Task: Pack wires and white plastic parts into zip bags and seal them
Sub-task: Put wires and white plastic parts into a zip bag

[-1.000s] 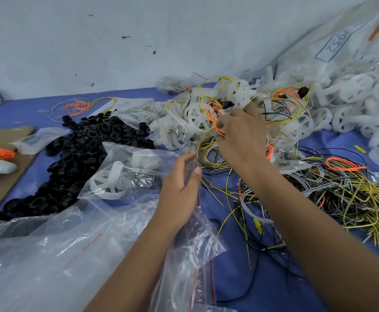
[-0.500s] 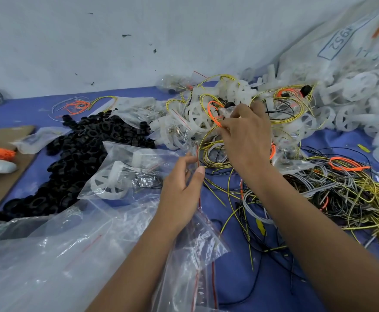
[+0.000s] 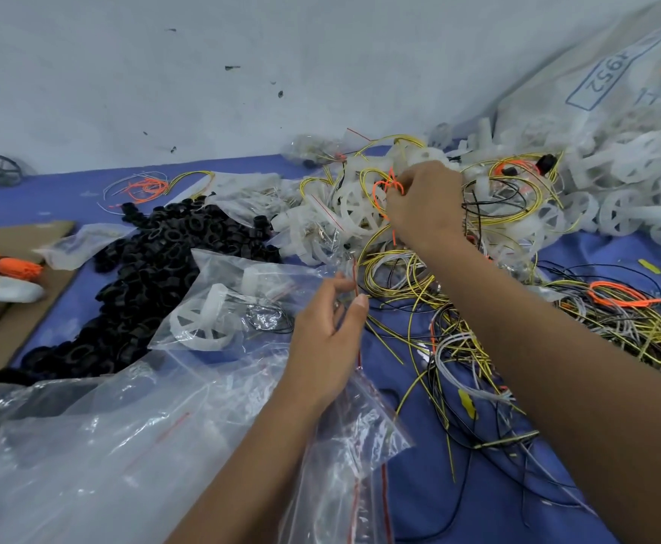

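My left hand (image 3: 326, 331) pinches the red-striped top edge of a clear zip bag (image 3: 354, 433) that hangs down over the blue cloth. My right hand (image 3: 425, 208) reaches into the heap of white plastic wheel parts (image 3: 354, 208) and curls its fingers round an orange wire (image 3: 385, 188). Loose yellow, black and white wires (image 3: 458, 347) lie tangled under my right forearm. A filled zip bag (image 3: 223, 308) holding a white wheel part lies just left of my left hand.
A pile of black rings (image 3: 152, 276) covers the cloth at the left. Cardboard (image 3: 11, 308) with an orange wire bundle (image 3: 3, 265) lies at far left. A big sack of white parts (image 3: 615, 123) leans at back right. Large clear plastic bags (image 3: 85, 457) fill the near left.
My right hand has moved farther back into the white parts and lifted the orange wire. My left hand keeps hold of the bag's edge, almost still.
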A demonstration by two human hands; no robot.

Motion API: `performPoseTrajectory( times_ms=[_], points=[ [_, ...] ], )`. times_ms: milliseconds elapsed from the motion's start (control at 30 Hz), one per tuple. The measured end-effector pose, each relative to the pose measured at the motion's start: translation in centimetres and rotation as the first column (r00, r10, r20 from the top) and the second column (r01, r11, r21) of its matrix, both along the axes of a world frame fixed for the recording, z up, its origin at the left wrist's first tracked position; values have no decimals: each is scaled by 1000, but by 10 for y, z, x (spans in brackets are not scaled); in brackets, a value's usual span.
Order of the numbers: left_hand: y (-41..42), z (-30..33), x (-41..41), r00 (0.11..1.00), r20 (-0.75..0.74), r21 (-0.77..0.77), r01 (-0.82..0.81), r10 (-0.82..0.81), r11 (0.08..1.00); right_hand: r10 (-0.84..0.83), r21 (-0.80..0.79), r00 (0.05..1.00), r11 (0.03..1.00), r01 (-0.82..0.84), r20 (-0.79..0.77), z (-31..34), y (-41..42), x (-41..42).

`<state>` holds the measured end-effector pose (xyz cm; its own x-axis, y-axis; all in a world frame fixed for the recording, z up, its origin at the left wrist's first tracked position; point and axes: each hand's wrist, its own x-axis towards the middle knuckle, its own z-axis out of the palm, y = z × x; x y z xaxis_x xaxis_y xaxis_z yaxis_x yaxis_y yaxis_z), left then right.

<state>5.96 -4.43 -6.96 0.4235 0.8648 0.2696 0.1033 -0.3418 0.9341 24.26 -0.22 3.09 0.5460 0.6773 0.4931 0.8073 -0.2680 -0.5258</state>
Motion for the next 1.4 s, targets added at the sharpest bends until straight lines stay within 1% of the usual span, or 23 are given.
performPoseTrajectory(
  times_ms=[67,133,267,367,400,500,567,633,767,833,933,1000,1067,1133,1167,1233,1300,1367,1400],
  points=[
    [0,0,1,1000,6,-5,-8,8,1000,3,-79,999,997,-6,-33,5,15,-2],
    [0,1,1,1000,9,-4,-21,21,1000,16,-116,997,993,-26,-79,10,28,-2],
    [-1,2,0,1000,7,-9,-18,18,1000,-12,-187,1000,982,10,-13,16,42,-3],
    [-2,4,1,1000,15,-22,-20,20,1000,18,-217,998,976,-30,-58,21,38,1],
    [-2,4,1,1000,18,-28,-21,21,999,52,-205,994,976,-71,-98,23,35,5],
    [-4,7,1,1000,18,-40,-18,19,999,133,-88,956,983,-161,-262,37,17,22],
    [-5,9,1,1000,13,-52,-16,17,999,204,-35,926,973,-226,-316,48,4,31],
    [-6,10,1,1000,14,-67,-15,16,998,265,-11,904,958,-285,-335,55,-6,38],
    [-9,15,-1,1000,-1,-42,-23,23,999,372,-35,881,916,-399,-291,53,-14,40],
    [-11,18,-2,998,5,27,-59,59,998,437,-34,850,884,-467,-294,46,-18,37],
    [-11,29,-2,988,-6,164,-153,156,974,486,47,824,868,-495,-292,35,-21,39],
    [-8,38,-1,983,-40,209,-168,180,963,464,66,857,884,-462,-222,32,-23,40],
    [-2,48,1,975,-87,231,-178,203,956,405,63,912,914,-401,-71,33,-24,41],
    [5,57,2,967,-96,217,-212,236,953,324,122,943,936,-331,73,41,-29,41],
    [8,61,2,965,-85,193,-230,250,954,291,177,951,935,-306,104,46,-31,40],
    [12,65,3,961,-72,152,-253,266,955,285,307,956,906,-290,63,60,-38,37],
    [12,60,2,959,-89,137,-255,268,957,336,444,942,845,-297,-10,77,-44,32],
    [12,50,1,958,-93,95,-262,271,960,434,558,899,761,-331,-58,94,-52,28],
    [11,43,-1,958,-75,48,-274,277,961,507,592,856,722,-358,-100,100,-56,28]
  ],
)
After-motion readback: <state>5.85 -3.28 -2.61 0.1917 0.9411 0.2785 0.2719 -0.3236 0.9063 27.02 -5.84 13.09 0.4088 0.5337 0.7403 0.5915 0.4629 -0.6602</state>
